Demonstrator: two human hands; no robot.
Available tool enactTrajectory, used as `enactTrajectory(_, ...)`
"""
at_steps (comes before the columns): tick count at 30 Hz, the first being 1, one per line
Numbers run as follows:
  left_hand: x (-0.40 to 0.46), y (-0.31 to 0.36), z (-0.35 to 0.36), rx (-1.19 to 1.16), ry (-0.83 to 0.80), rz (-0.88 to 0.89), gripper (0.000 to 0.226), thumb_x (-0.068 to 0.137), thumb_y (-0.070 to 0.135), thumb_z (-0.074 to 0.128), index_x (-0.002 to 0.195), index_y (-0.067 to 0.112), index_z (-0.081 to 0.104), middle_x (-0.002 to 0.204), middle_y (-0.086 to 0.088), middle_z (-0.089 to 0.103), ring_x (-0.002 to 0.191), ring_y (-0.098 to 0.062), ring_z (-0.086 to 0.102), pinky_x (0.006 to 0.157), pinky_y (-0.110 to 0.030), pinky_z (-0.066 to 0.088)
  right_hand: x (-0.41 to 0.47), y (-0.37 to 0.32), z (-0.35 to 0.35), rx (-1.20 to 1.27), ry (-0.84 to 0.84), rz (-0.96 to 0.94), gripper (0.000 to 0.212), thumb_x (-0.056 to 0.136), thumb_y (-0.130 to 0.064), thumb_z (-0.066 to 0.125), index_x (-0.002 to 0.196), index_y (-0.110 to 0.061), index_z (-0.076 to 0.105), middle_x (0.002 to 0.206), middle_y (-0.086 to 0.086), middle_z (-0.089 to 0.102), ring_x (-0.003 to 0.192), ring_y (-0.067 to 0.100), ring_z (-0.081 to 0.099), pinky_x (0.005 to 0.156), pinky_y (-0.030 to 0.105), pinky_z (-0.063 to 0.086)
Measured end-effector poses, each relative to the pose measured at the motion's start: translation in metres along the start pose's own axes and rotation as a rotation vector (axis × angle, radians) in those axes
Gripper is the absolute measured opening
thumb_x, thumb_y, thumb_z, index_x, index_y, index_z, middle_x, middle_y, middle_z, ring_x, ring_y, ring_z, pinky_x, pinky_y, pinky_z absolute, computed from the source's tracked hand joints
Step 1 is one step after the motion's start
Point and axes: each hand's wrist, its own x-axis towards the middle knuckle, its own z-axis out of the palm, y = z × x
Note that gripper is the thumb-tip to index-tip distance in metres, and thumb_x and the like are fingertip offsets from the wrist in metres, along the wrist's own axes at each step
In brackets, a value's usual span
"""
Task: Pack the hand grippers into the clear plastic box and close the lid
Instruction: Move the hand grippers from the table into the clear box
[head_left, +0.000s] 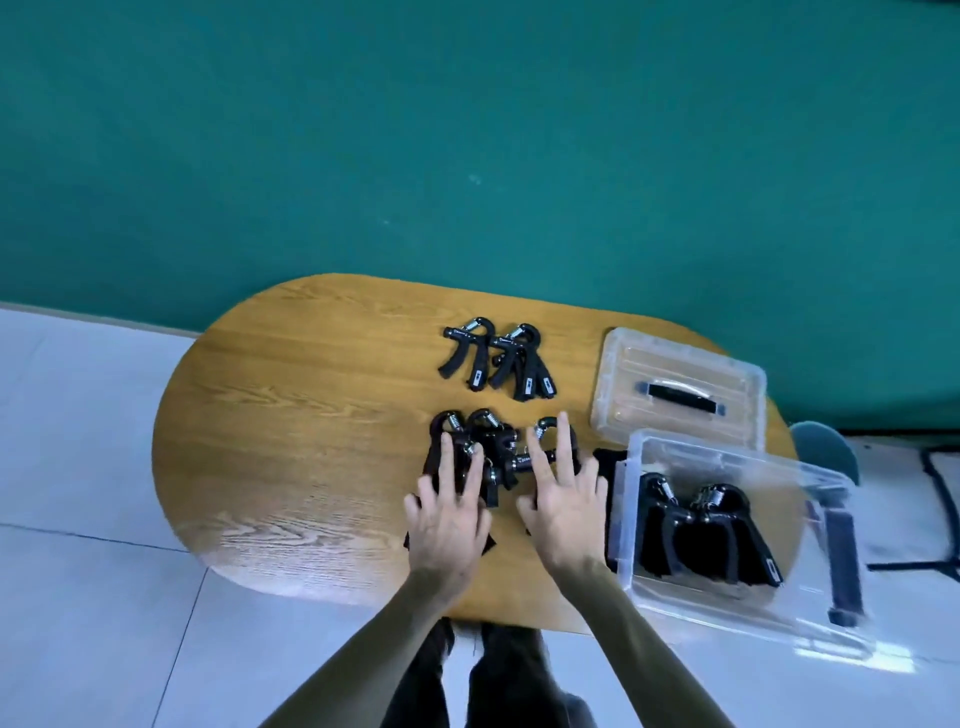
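Observation:
Black hand grippers lie on an oval wooden table (291, 415). A near cluster (493, 452) sits under my fingers, and a far group (498, 364) lies beyond it. My left hand (449, 514) rests flat on the cluster's left side with its fingers spread. My right hand (563, 493) lies on the right side, fingers spread over a gripper. The clear plastic box (737, 540) stands open at the table's right edge with grippers (706, 525) inside. Its clear lid (680, 395), with a black handle, lies flat behind the box.
A teal wall (467, 130) rises behind the table. Pale floor tiles (93, 519) surround it. A dark stand or frame (847, 561) and a teal chair edge (826, 447) are to the right of the box. My dark trousers (493, 675) show below the table's front edge.

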Motion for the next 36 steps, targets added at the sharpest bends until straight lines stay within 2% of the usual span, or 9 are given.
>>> enactTrajectory(3,-0.006,0.032,-0.009,-0.013,0.011,0.011,0.084,0.099,0.046,0.045,0.161,0.025,-0.007,0.168,-0.017,-0.011,0.103,-0.028,0.046,0.085,-0.042,0.042,-0.016,0.033,-0.007,0.009,0.019,0.011,0.087,0.07,-0.024,0.076,0.15,-0.021,0.042,0.166,0.014,0.016,0.102,0.037,0.047,0.081,0.047,0.049)
enactTrajectory(7,-0.007,0.078,-0.023,0.052,0.03,0.06,0.08,0.102,0.044,0.035,0.157,0.026,-0.021,0.167,-0.016,-0.019,0.11,-0.027,0.042,0.092,-0.042,0.039,-0.033,0.079,-0.018,0.033,0.051,0.019,0.084,0.072,-0.023,0.071,0.151,-0.02,0.041,0.167,0.014,0.014,0.098,0.037,0.048,0.079,0.046,0.047)
enactTrajectory(11,-0.011,0.129,-0.024,0.124,0.063,0.118,0.079,0.103,0.042,0.036,0.159,0.026,-0.016,0.165,-0.02,-0.02,0.105,-0.029,0.042,0.088,-0.044,0.039,-0.055,0.125,-0.03,0.045,0.08,0.039,0.085,0.076,-0.022,0.07,0.153,-0.023,0.036,0.168,0.012,0.01,0.101,0.038,0.047,0.082,0.049,0.047)
enactTrajectory(15,-0.016,0.184,-0.025,0.171,0.054,0.17,0.078,0.104,0.042,0.036,0.159,0.024,-0.017,0.163,-0.022,-0.025,0.105,-0.03,0.042,0.088,-0.045,0.038,-0.069,0.169,-0.038,0.079,0.098,0.044,0.086,0.074,-0.023,0.071,0.152,-0.023,0.037,0.167,0.012,0.015,0.099,0.038,0.048,0.079,0.047,0.049)
enactTrajectory(21,-0.023,0.249,-0.016,0.209,0.054,0.197,0.077,0.103,0.043,0.038,0.161,0.025,-0.01,0.164,-0.021,-0.022,0.103,-0.03,0.042,0.085,-0.044,0.038,-0.086,0.232,-0.042,0.151,0.111,0.176,0.087,0.074,-0.025,0.076,0.152,-0.025,0.037,0.167,0.01,0.016,0.099,0.037,0.047,0.08,0.049,0.049)
enactTrajectory(24,-0.022,0.267,-0.008,0.218,0.026,0.204,0.073,0.104,0.043,0.035,0.161,0.025,-0.007,0.166,-0.021,-0.018,0.111,-0.031,0.042,0.088,-0.043,0.04,-0.091,0.263,-0.042,0.128,0.098,0.221,0.087,0.072,-0.023,0.074,0.152,-0.025,0.039,0.167,0.01,0.016,0.092,0.036,0.048,0.076,0.047,0.049)
enactTrajectory(27,-0.018,0.28,0.001,0.216,0.006,0.197,0.073,0.103,0.042,0.036,0.162,0.025,-0.004,0.167,-0.02,-0.012,0.111,-0.031,0.042,0.088,-0.044,0.04,-0.087,0.29,-0.038,0.126,0.079,0.257,0.087,0.072,-0.022,0.074,0.152,-0.025,0.039,0.167,0.01,0.016,0.09,0.036,0.047,0.076,0.047,0.047)
enactTrajectory(32,-0.007,0.29,0.023,0.225,-0.024,0.228,0.071,0.103,0.041,0.036,0.162,0.024,-0.001,0.167,-0.021,-0.009,0.11,-0.033,0.043,0.085,-0.046,0.038,-0.07,0.315,-0.024,0.104,0.042,0.268,0.085,0.076,-0.022,0.071,0.154,-0.025,0.035,0.168,0.009,0.013,0.098,0.039,0.046,0.082,0.049,0.047)
enactTrajectory(36,0.009,0.293,0.044,0.23,-0.063,0.212,0.07,0.103,0.04,0.038,0.162,0.024,0.004,0.168,-0.019,-0.004,0.113,-0.033,0.041,0.087,-0.046,0.038,-0.052,0.326,-0.007,0.095,0.016,0.207,0.082,0.078,-0.023,0.067,0.154,-0.024,0.034,0.168,0.008,0.011,0.1,0.038,0.045,0.083,0.048,0.045)
